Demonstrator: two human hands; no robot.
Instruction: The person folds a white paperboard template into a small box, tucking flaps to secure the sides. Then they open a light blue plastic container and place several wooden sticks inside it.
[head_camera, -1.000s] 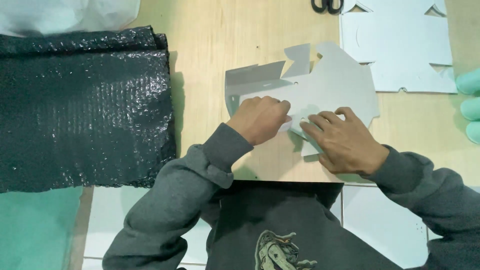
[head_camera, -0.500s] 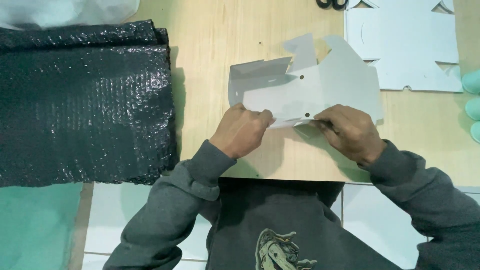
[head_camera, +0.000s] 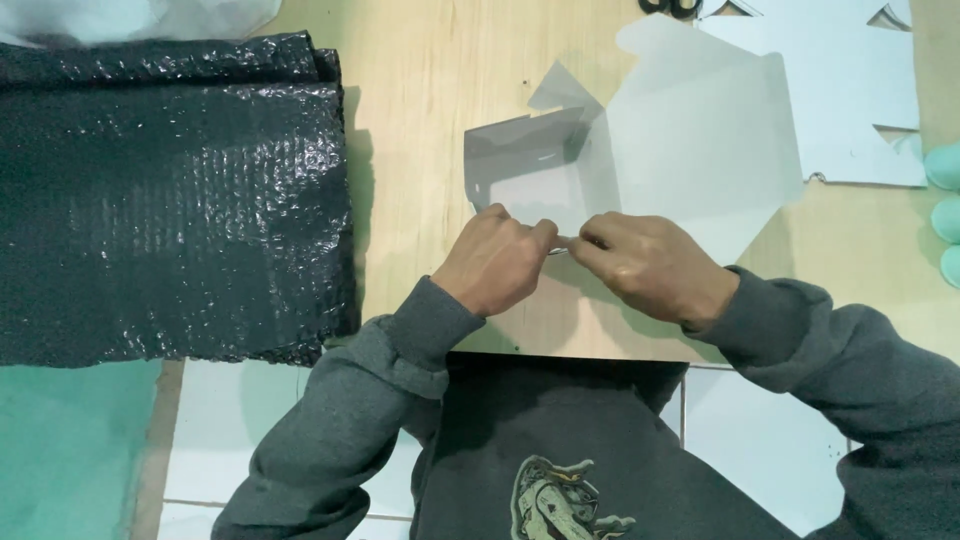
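A flat white die-cut cardboard box blank (head_camera: 690, 140) lies on the wooden table (head_camera: 430, 90), with its left panel (head_camera: 525, 160) folded up and shaded grey. My left hand (head_camera: 495, 258) and my right hand (head_camera: 650, 265) meet at the blank's near edge. Both pinch that edge between thumb and fingers, fingertips almost touching each other. Grey sleeves cover both of my arms.
A thick folded stack of black bubble wrap (head_camera: 165, 195) fills the table's left side. A second white die-cut blank (head_camera: 850, 90) lies at the far right, with black scissor handles (head_camera: 668, 8) at the top edge. Teal objects (head_camera: 945, 210) sit at the right border. White tiled floor lies below.
Both hands slid back from the middle of the blank to its near edge and came together. The blank shifted and now lies flatter, with its left panel still raised.
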